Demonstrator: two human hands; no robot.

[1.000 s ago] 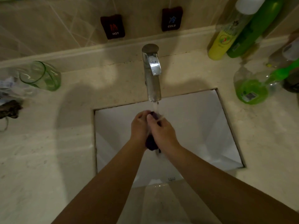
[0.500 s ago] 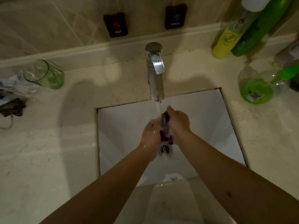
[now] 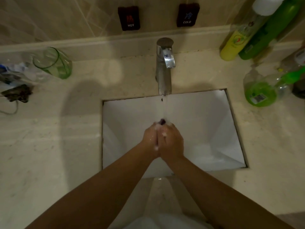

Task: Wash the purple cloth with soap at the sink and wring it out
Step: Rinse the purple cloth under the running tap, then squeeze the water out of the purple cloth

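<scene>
Over the white sink (image 3: 206, 123), my left hand (image 3: 150, 139) and my right hand (image 3: 171, 141) are pressed together palm to palm. The purple cloth (image 3: 162, 121) is squeezed between them; only a small dark tip shows at the fingertips. Water runs from the chrome tap (image 3: 164, 68) straight onto that tip. White soap foam dots both hands along the line where they meet. Most of the cloth is hidden inside the palms.
A green glass (image 3: 52, 63) and a small clutter lie on the left of the beige counter (image 3: 49, 146). Yellow and green bottles (image 3: 247, 35) and a round green soap bottle (image 3: 259, 91) stand at the right. HOT and COLD tags (image 3: 130, 18) hang on the wall.
My hands have slid back level with each other and closed flat together, hiding nearly all of the cloth. The drain that showed below them is now covered.
</scene>
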